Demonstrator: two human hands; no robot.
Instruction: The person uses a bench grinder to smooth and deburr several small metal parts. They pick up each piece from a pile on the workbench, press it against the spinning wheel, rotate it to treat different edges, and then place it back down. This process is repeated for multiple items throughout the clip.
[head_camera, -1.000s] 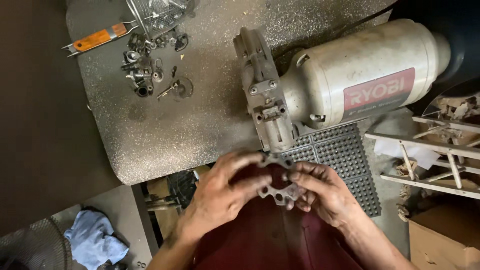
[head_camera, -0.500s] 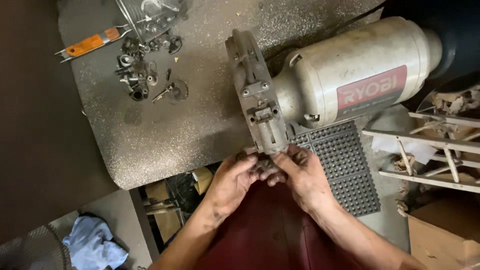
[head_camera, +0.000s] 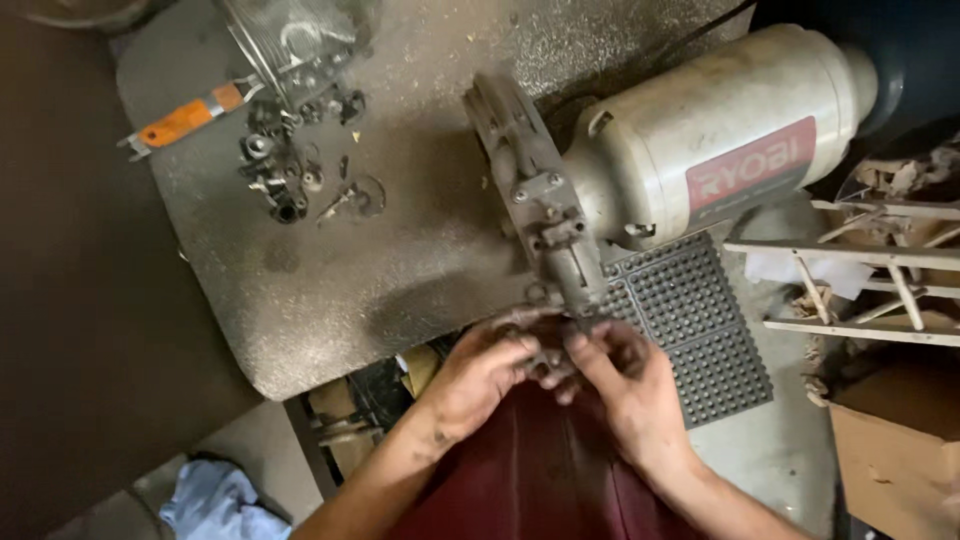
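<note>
Both grimy hands, left hand (head_camera: 480, 375) and right hand (head_camera: 625, 385), clamp together on a small dark metal part (head_camera: 548, 352) just beneath the grey cast bracket (head_camera: 540, 205) of the cream cylindrical motor (head_camera: 700, 150), beside the black studded rubber mat (head_camera: 700, 330).

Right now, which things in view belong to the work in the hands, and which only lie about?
In hand:
left hand and right hand, both on a small dark metal part
grey bracket of the cream motor, just above that part

Lying about:
orange-handled tool
heap of small metal pieces
black studded mat
blue rag
</note>
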